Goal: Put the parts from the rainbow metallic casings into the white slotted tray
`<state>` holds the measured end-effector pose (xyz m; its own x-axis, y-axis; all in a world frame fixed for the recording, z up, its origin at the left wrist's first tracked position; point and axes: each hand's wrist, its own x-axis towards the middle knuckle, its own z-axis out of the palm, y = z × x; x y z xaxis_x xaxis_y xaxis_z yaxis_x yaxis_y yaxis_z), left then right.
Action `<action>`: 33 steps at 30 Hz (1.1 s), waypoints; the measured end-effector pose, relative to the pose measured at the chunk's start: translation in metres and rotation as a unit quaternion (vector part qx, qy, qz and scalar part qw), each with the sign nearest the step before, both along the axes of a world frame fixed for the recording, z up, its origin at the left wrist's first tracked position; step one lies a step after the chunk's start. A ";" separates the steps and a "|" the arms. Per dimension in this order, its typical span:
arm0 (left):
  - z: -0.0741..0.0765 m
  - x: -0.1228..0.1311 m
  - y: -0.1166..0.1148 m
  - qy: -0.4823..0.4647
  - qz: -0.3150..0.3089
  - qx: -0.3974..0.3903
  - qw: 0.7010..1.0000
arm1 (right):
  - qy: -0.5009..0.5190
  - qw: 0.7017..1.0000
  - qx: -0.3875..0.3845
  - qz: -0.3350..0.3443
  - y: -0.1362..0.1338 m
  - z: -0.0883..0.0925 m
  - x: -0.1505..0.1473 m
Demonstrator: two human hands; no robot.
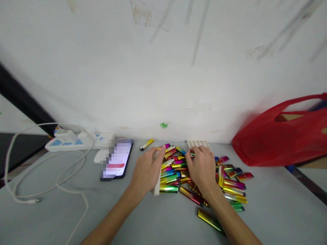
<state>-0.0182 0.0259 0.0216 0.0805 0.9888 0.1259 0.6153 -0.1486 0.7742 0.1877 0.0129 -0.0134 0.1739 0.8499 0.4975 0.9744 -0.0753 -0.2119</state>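
My left hand [146, 169] is closed around a white plastic piece [156, 188], seen edge-on and resembling a tray tilted on its side; the hand covers most of it. My right hand [202, 166] is over the pile with its fingers bent in a pinch. A small green and dark end, apparently of a lighter [192, 155], shows at its fingertips; the rest is hidden. Shiny metallic lighters [192, 195] in gold, red, green, blue and purple lie heaped between and around both hands. Behind my right hand, a white tray with rows of holes [198, 144] sits by the wall.
A phone [119, 160] lies left of my left hand. Farther left are a white power strip [57, 145] and a looped white cable [85, 200]. A red bag [276, 136] stands at the right against the wall. One lighter [146, 144] lies apart near the wall.
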 end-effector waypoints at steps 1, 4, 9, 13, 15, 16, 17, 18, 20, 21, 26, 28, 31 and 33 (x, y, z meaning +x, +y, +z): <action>0.000 -0.001 0.001 0.000 0.002 -0.003 1.000 | 0.001 1.000 -0.002 0.003 0.000 0.000 0.000; 0.000 -0.003 0.003 -0.003 0.001 -0.015 1.000 | 0.008 1.000 -0.013 0.022 0.000 0.002 0.002; 0.002 -0.006 0.006 -0.012 -0.002 -0.034 0.999 | 0.017 0.996 -0.029 0.087 0.004 0.003 0.007; 0.002 -0.005 0.006 -0.019 -0.003 -0.041 0.999 | 0.014 0.974 -0.095 0.204 0.009 0.003 0.007; 0.002 -0.005 0.006 -0.022 -0.003 -0.043 0.999 | 0.022 0.965 -0.115 0.234 0.011 0.002 0.008; 0.002 -0.005 0.006 -0.023 -0.002 -0.044 0.999 | 0.027 0.964 -0.115 0.238 0.012 0.002 0.009; 0.001 -0.005 0.005 -0.024 0.000 -0.046 0.999 | 0.032 0.963 -0.112 0.242 0.013 0.002 0.010; 0.001 -0.005 0.005 -0.025 0.001 -0.048 0.999 | 0.038 0.962 -0.110 0.247 0.014 0.001 0.011; 0.001 -0.005 0.006 -0.027 0.003 -0.051 0.998 | 0.052 0.960 -0.103 0.256 0.015 0.000 0.014; 0.000 -0.005 0.006 -0.027 0.003 -0.052 0.998 | 0.059 0.959 -0.099 0.259 0.015 0.000 0.016; -0.001 -0.006 0.007 -0.027 0.005 -0.049 0.998 | 0.092 0.960 -0.076 0.255 0.016 0.001 0.019; -0.001 -0.006 0.007 -0.026 0.004 -0.047 0.999 | 0.097 0.959 -0.070 0.257 0.020 0.004 0.015; -0.001 -0.006 0.008 -0.025 -0.001 -0.043 0.999 | 0.087 0.948 -0.077 0.297 0.031 0.011 0.002; -0.002 -0.006 0.008 -0.023 -0.003 -0.040 0.999 | 0.072 0.933 -0.094 0.340 0.040 0.015 -0.009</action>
<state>-0.0239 0.0340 0.0196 0.0826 0.9953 0.0507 0.5777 -0.0893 0.8113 0.1789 0.0526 0.0016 -0.3841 0.8574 0.3425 0.7725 0.5016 -0.3894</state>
